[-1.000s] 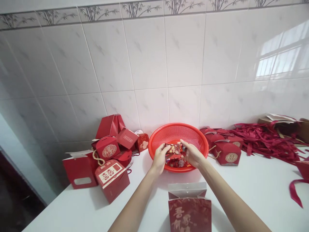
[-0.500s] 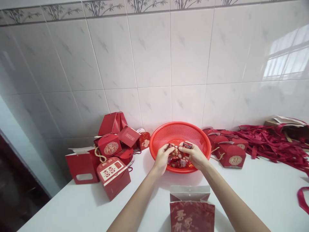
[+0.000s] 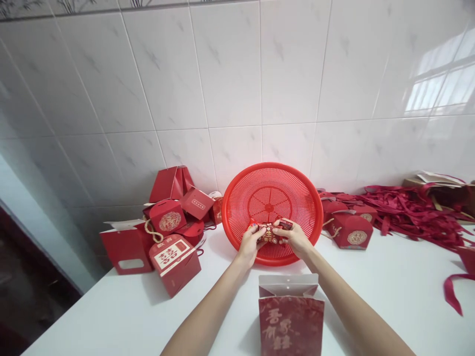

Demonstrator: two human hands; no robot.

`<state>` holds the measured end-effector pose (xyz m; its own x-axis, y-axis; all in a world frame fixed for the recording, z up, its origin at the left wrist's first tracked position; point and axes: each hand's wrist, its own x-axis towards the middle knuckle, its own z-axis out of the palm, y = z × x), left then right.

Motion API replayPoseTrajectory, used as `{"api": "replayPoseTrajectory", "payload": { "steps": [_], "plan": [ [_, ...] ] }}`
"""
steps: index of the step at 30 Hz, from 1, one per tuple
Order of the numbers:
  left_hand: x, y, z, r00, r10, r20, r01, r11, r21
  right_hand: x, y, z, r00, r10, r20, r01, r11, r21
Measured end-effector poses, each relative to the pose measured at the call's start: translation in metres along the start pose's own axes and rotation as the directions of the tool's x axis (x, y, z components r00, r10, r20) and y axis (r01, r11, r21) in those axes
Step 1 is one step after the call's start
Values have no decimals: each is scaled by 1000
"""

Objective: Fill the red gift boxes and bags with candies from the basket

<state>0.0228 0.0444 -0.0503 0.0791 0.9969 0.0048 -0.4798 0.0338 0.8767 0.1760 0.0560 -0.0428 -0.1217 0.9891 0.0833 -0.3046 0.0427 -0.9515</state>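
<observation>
Shiny red packets point(image 3: 270, 234) are over the near part of a red basket point(image 3: 272, 185). The left hand point(image 3: 248, 246) and right hand point(image 3: 297, 239) both grip them. The basket is tipped up. Nearer stands a dark red box point(image 3: 291, 326).

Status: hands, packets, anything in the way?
Left hand, right hand both gripping packets. Basket tilted toward camera, hands at near side. Box nearer camera, not blocking hands.
</observation>
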Motion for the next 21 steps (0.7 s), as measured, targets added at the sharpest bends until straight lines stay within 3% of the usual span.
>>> {"api": "replayPoseTrajectory", "payload": {
  "steps": [8,21],
  "plan": [
    [-1,-13,-8,1000,-11,-9,11,997,-81,-2,11,-4,998,-25,49,25,1000,5],
    [-2,-14,-2,995,-62,-73,51,988,-148,-8,16,-2,986,-163,21,164,986,-38]
  ]
}}
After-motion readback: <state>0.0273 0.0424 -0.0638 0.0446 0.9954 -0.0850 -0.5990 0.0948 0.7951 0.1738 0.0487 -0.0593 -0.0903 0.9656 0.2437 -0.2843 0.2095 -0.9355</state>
